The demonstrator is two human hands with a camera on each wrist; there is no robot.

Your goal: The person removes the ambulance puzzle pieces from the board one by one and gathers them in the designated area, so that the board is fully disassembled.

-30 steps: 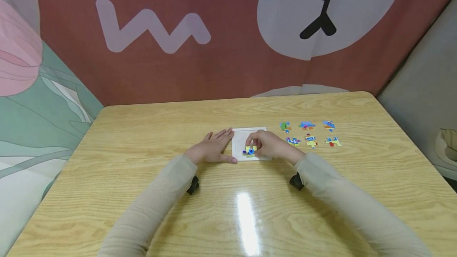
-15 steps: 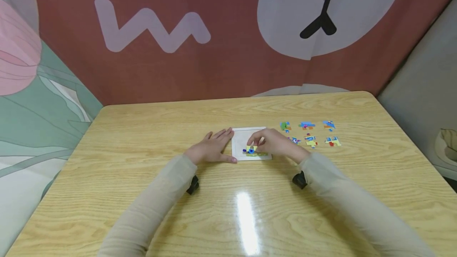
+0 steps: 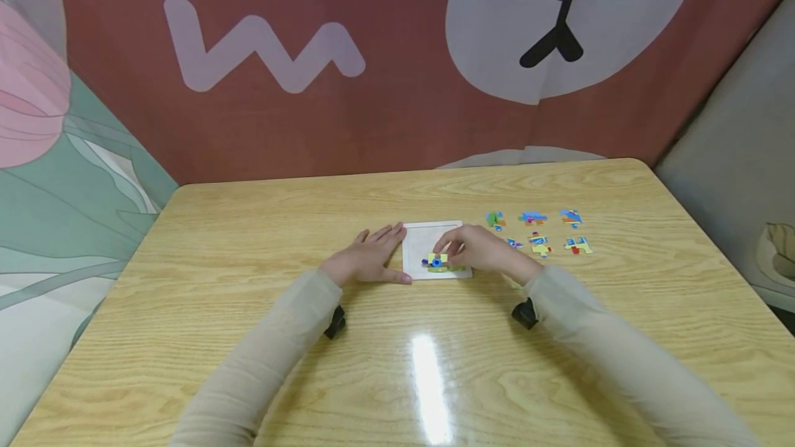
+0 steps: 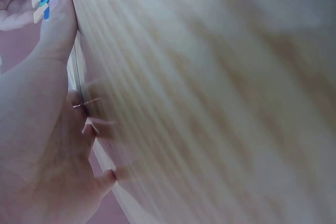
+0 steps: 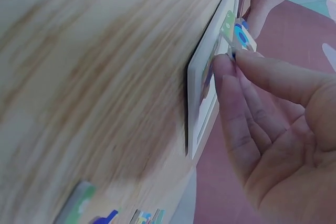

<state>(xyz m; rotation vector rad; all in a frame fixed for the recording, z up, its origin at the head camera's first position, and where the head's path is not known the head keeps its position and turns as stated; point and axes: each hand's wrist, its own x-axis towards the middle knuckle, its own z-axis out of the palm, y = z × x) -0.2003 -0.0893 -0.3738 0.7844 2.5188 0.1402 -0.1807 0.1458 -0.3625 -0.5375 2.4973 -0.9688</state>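
My right hand (image 3: 477, 248) pinches a yellow and blue jigsaw puzzle piece (image 3: 437, 260) between thumb and fingertips. The piece is tilted over a white puzzle tray (image 3: 406, 254), as the right wrist view shows with the piece (image 5: 241, 35) above the tray (image 5: 193, 93). Some green and yellow puzzle picture (image 3: 458, 268) lies in the tray's near part, partly hidden by the hand. Spread and fairly straight, the fingers of my left hand (image 3: 373, 259) rest against the tray's left side. Its thumb (image 4: 60, 17) touches the near left corner.
Several loose puzzle pieces lie in two rows right of the tray, among them a green and blue one (image 3: 495, 220) and a yellow and red one (image 3: 579, 245). Another piece (image 3: 516, 285) shows partly under the right wrist. Behind the wooden table (image 3: 279, 205) stands a printed wall.
My right hand has shifted slightly right with the puzzle piece still pinched, uncovering more of the green strip in the tray. The left hand stays put.
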